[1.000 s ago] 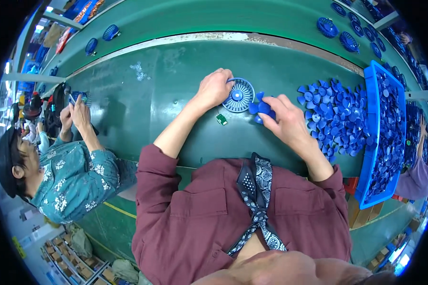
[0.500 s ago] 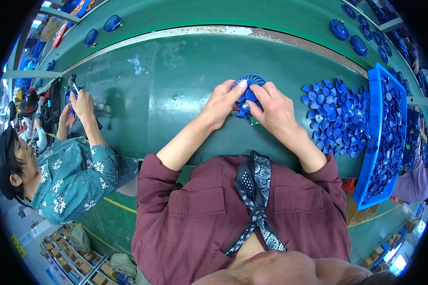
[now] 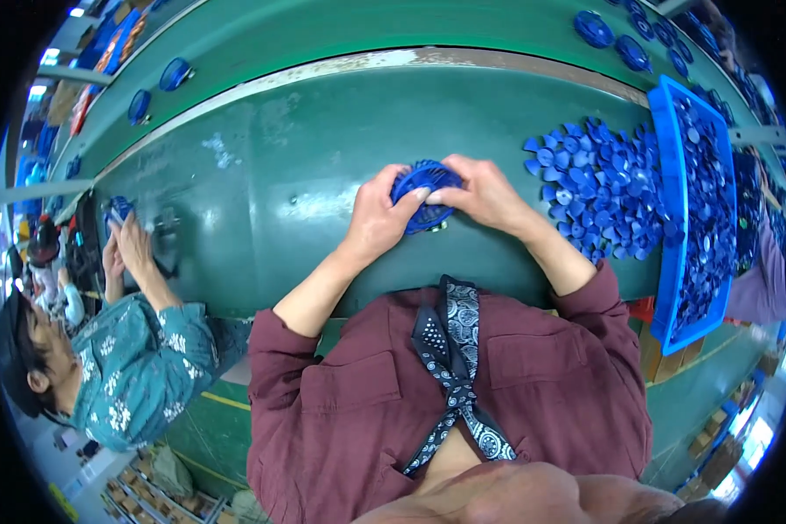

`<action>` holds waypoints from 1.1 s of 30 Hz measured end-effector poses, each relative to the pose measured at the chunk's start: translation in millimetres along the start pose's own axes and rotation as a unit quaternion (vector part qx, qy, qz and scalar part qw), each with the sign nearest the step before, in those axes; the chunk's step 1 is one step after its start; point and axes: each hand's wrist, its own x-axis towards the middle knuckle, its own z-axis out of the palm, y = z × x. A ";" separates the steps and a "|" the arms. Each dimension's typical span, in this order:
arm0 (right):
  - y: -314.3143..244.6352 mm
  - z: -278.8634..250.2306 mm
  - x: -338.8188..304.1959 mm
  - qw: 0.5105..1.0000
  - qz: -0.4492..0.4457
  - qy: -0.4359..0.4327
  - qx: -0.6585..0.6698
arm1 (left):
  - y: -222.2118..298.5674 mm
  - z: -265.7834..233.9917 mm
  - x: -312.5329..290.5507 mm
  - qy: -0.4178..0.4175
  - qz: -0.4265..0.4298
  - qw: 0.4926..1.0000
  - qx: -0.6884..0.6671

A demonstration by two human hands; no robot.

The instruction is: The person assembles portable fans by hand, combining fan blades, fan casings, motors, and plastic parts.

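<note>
We pinch a blue cage between left hand and right hand, above the counter; blades lie toward its right edge.

Bench: green top, a bit glossy, pale scuffs left of centre, loose blue blades heaped right of centre, overlapping in the middle and thinning to singles at the left edge of the heap. Blue tray stands right beside the heap at the bench's right end, loaded with more blades; can't tell what's under its near end. Beyond the worn pale ledge runs a brighter green strip, two blue grilles near each other at left, more at upper right, bunching up toward the rim.
</note>
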 end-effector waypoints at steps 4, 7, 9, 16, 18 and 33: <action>2.3 0.3 -3.1 0.999 0.031 -0.030 -0.025 | 2.0 2.4 1.3 -0.045 -0.053 0.998 0.010; -6.3 -25.3 17.9 0.981 0.169 -0.019 0.096 | -17.8 4.4 14.4 0.036 0.017 0.994 -0.103; 6.4 -52.8 34.1 0.961 0.137 0.124 0.204 | -20.3 -0.2 20.8 0.109 0.045 0.984 -0.134; 24.3 -101.1 -33.8 0.930 -0.073 0.183 -0.311 | -42.9 -5.4 2.3 0.140 0.097 0.985 0.038; 13.1 -90.9 -55.1 0.905 -0.033 0.144 -0.400 | -42.5 -5.0 5.8 0.138 0.093 0.985 0.046; 12.4 -32.3 -29.5 0.948 -0.128 0.226 -0.183 | -36.1 -2.6 7.1 0.119 0.114 0.985 0.056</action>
